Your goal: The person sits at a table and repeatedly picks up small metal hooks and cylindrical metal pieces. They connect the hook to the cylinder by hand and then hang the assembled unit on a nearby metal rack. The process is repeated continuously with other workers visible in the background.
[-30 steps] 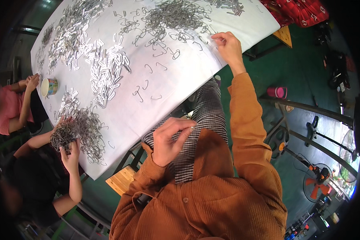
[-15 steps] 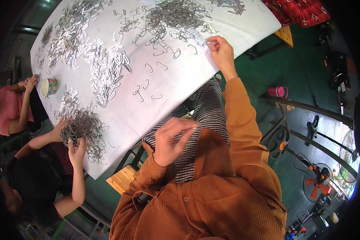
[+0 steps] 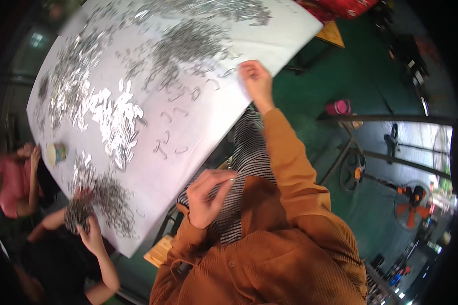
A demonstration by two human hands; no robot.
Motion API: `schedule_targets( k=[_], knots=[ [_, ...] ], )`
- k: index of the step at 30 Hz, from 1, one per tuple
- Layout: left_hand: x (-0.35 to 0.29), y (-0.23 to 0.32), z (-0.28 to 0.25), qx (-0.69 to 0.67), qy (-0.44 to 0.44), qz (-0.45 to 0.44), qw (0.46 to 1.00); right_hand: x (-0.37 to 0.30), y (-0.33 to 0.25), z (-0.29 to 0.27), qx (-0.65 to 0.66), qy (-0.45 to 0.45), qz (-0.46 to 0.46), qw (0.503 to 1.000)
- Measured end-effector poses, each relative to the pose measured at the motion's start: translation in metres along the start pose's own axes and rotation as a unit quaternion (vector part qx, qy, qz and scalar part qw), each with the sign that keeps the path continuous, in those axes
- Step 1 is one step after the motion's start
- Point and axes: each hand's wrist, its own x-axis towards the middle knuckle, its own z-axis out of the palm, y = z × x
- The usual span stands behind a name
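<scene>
My left hand [image 3: 204,197] is raised above my lap, in front of the table's near edge. Its thumb and forefinger pinch a tiny pale thing [image 3: 234,179], too small to name. Over the right edge of the white-covered table [image 3: 160,190] is my right hand [image 3: 257,84], its fingers curled together; blur hides what they hold, if anything. Loose bent wire hooks [image 3: 212,84] lie just left of that hand. Beyond them spreads a tangled heap of grey wire hooks [image 3: 188,46]. Flat, shiny silver pieces [image 3: 118,124] form another heap further left.
At lower left, a co-worker in black holds a clump of wire hooks [image 3: 78,213] beside a further hook pile [image 3: 113,201]. Near a second person in pink stands a paper cup [image 3: 56,153]. Wooden stools [image 3: 160,250] flank the table. A fan [image 3: 411,211] and metal rails are at right.
The view has shifted, so the table sits lower and further left. The co-worker has drawn a clump of hooks away from the pile. The silver piece at my right fingertips no longer shows clearly.
</scene>
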Motion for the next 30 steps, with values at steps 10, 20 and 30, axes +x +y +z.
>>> schedule_targets(
  k=[10, 20, 30],
  knots=[
    [-0.007, -0.006, 0.019, -0.055, -0.024, -0.065, 0.996, -0.004, -0.01, 0.013, -0.178, 0.011, -0.086, 0.98],
    [-0.002, -0.005, 0.016, -0.031, -0.036, -0.039, 0.998, -0.008, -0.017, 0.012, -0.232, -0.028, -0.089, 0.968],
    [-0.005, 0.003, 0.013, -0.02, -0.018, -0.006, 1.0, 0.011, -0.026, 0.026, -0.452, -0.151, -0.132, 0.869]
  ],
)
